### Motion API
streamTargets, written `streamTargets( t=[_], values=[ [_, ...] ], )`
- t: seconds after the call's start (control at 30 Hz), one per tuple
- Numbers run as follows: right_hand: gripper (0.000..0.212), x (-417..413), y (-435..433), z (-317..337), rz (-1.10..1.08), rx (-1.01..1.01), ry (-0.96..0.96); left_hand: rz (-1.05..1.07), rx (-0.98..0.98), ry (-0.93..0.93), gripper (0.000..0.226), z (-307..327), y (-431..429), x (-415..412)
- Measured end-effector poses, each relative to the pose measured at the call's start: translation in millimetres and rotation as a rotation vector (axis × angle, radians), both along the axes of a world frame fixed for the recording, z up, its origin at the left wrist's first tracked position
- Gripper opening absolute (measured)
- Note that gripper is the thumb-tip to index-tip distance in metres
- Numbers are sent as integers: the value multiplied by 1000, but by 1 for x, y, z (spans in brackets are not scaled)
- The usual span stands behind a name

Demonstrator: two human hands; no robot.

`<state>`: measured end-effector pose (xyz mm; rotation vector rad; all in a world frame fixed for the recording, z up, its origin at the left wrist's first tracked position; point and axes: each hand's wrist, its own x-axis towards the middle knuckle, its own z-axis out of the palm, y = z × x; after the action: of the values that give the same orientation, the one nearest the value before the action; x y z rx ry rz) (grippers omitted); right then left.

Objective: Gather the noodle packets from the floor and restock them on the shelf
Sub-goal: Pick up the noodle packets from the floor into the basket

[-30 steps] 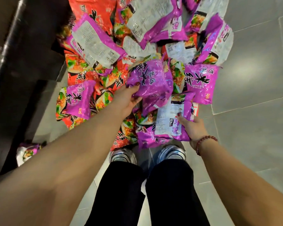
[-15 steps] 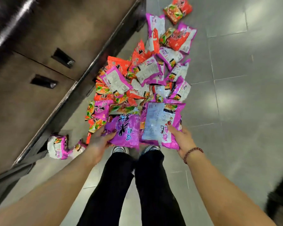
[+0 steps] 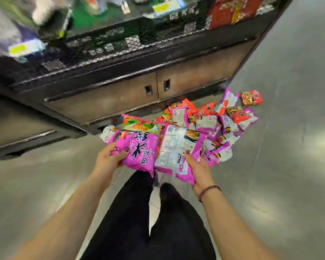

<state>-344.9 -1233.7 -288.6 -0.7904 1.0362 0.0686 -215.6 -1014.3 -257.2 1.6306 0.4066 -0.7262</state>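
My left hand [image 3: 109,158] grips a purple noodle packet [image 3: 139,149] face up, black characters showing. My right hand [image 3: 200,169] grips a second purple packet [image 3: 174,149] with its white printed back up. Both packets are held side by side above my legs, off the floor. Behind them a heap of purple and red noodle packets [image 3: 214,119] lies on the grey floor against the shelf's base. The dark shelf [image 3: 120,44] with a mesh front rail runs across the top, its goods blurred.
Brown cabinet doors [image 3: 131,94] with two small handles sit under the shelf. One lone packet [image 3: 109,133] lies by the cabinet's foot, another red one [image 3: 250,97] at the heap's far end. Grey tiled floor [image 3: 289,147] stretches to the right. My black trousers [image 3: 148,222] fill the bottom middle.
Both hands have lifted their packets off the heap. The view has risen and swung up, so the shelf now shows and the heap looks smaller and farther.
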Motion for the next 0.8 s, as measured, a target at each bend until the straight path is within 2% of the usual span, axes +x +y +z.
streamTargets(
  t=[0.17, 0.3, 0.53, 0.63, 0.77, 0.8],
  values=[
    [31, 22, 26, 38, 287, -29, -100, 304, -83, -78, 24, 46, 56, -52],
    [19, 56, 73, 62, 503, -58, -176, 516, -85, -146, 25, 64, 105, -66],
    [26, 111, 199, 78, 800, -56, -240, 874, -41, -250, 26, 80, 214, -89],
    [21, 126, 271, 83, 923, -28, -267, 975, -35, -273, 27, 79, 278, -103],
    [45, 134, 381, 88, 1019, 43, -267, 1086, -3, -306, 30, 81, 373, -124],
    [45, 135, 408, 90, 1045, 47, -275, 1106, 5, -315, 30, 82, 396, -129]
  ],
)
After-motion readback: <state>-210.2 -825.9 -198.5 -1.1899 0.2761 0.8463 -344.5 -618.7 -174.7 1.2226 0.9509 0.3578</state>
